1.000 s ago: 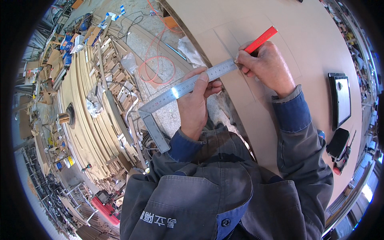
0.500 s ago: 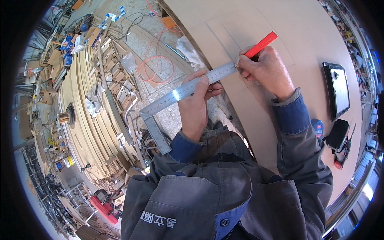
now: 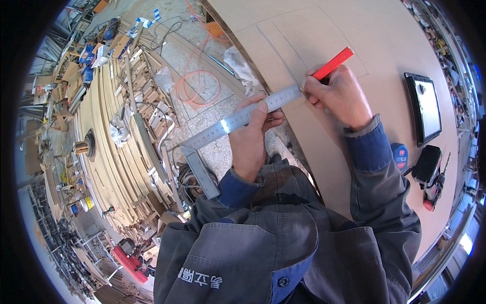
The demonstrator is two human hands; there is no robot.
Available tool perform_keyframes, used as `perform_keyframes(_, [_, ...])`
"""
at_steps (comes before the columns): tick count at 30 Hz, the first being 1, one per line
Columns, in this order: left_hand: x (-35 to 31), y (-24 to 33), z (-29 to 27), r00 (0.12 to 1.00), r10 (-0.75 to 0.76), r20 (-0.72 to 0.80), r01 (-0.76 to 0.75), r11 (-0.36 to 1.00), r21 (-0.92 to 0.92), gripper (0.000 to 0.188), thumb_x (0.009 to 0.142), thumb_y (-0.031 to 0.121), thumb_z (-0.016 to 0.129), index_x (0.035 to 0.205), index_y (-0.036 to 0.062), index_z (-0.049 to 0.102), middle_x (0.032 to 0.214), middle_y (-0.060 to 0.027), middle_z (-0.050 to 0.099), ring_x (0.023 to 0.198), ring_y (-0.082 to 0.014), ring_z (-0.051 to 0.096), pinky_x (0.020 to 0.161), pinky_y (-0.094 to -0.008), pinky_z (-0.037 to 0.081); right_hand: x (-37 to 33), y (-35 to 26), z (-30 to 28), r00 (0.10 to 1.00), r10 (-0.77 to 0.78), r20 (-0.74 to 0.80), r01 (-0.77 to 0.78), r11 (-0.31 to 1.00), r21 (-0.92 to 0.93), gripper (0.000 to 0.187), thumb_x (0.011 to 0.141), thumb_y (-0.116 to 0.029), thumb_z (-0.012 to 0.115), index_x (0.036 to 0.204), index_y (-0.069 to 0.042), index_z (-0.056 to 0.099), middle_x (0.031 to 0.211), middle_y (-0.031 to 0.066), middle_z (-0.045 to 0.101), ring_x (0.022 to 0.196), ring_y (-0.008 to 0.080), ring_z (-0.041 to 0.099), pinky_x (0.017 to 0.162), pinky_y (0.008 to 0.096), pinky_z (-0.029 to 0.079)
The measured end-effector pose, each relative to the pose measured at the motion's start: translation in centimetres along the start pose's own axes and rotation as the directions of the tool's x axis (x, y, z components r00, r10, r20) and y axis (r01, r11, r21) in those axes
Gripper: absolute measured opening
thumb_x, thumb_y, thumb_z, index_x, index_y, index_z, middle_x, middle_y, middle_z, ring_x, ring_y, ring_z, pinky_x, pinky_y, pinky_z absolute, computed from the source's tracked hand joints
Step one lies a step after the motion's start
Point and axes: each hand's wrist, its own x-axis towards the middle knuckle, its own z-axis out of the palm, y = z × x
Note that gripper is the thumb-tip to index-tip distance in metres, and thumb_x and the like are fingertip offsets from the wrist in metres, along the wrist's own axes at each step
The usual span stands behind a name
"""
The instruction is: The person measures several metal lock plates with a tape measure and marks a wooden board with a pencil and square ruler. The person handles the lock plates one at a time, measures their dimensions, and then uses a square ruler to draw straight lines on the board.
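Note:
My left hand (image 3: 251,139) grips the blade of a steel try square (image 3: 214,133), thumb on top and fingers curled beneath. The thick stock of the square hangs off toward my left sleeve. Its blade tip lies on a large brown board (image 3: 324,147). In my right hand (image 3: 344,96) is a flat red carpenter's pencil (image 3: 333,64), pinched low with its back end pointing up and right. The pencil's point, mostly hidden by my fingers, is at the blade's end. Pencil lines, some straight and some curved, run across the board beyond my hands.
On the board to the right lie a black-framed tablet (image 3: 424,109), a blue tape measure (image 3: 399,156) and a cordless drill (image 3: 431,177). Stacked wooden strips (image 3: 109,152) fill the left side. An orange hose (image 3: 198,87) coils on the floor beside a crumpled plastic sheet (image 3: 241,70).
The square and both hands have shifted slightly to the right and down relative to the drawn lines. Both hands keep their hold. The view has moved a little.

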Motion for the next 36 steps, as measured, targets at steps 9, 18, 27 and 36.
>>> perform_keyframes(9, [-1.3, -0.7, 0.1, 1.0, -0.007, -0.001, 0.007, 1.0, 0.008, 0.033, 0.11, 0.013, 0.059, 0.137, -0.0049, 0.055, 0.109, -0.0178, 0.073, 0.091, -0.0233, 0.076, 0.08, -0.0323, 0.066, -1.3, 0.9, -0.3, 1.0, 0.007, -0.002, -0.007, 1.0, 0.009, 0.022, 0.09, -0.016, 0.068, 0.078, 0.001, 0.072, 0.058, 0.0045, 0.063, 0.053, 0.0105, 0.06, 0.055, 0.0292, 0.048])
perform_keyframes(18, [-2.2, -0.9, 0.3, 1.0, -0.024, -0.012, 0.024, 1.0, -0.001, 0.034, 0.109, 0.015, 0.062, 0.134, -0.0056, 0.054, 0.112, -0.0192, 0.071, 0.091, -0.0241, 0.075, 0.082, -0.0362, 0.065, -2.1, 1.4, -0.3, 1.0, 0.015, -0.01, -0.014, 0.999, 0.029, 0.022, 0.091, -0.017, 0.069, 0.08, 0.002, 0.073, 0.06, 0.0048, 0.065, 0.054, 0.0112, 0.061, 0.055, 0.0299, 0.049])
perform_keyframes(27, [-2.5, -0.9, 0.2, 0.999, -0.042, -0.011, 0.042, 0.999, 0.002, 0.034, 0.109, 0.015, 0.06, 0.136, -0.0045, 0.054, 0.112, -0.0174, 0.071, 0.093, -0.0231, 0.075, 0.083, -0.0356, 0.065, -2.3, 1.7, -0.1, 0.998, 0.045, -0.037, -0.045, 0.999, 0.01, 0.026, 0.091, -0.019, 0.069, 0.075, 0.002, 0.072, 0.059, 0.0058, 0.065, 0.055, 0.013, 0.063, 0.057, 0.0316, 0.051])
perform_keyframes(36, [-2.2, -0.7, 0.3, 0.999, -0.032, -0.014, 0.032, 0.999, 0.015, 0.036, 0.109, 0.016, 0.061, 0.137, -0.0066, 0.054, 0.112, -0.019, 0.07, 0.093, -0.0234, 0.075, 0.084, -0.0362, 0.065, -2.6, 1.4, 0.2, 0.997, 0.058, -0.043, -0.055, 0.996, 0.074, 0.024, 0.091, -0.017, 0.07, 0.077, 0.003, 0.073, 0.059, 0.0067, 0.066, 0.054, 0.0134, 0.064, 0.057, 0.0315, 0.051])
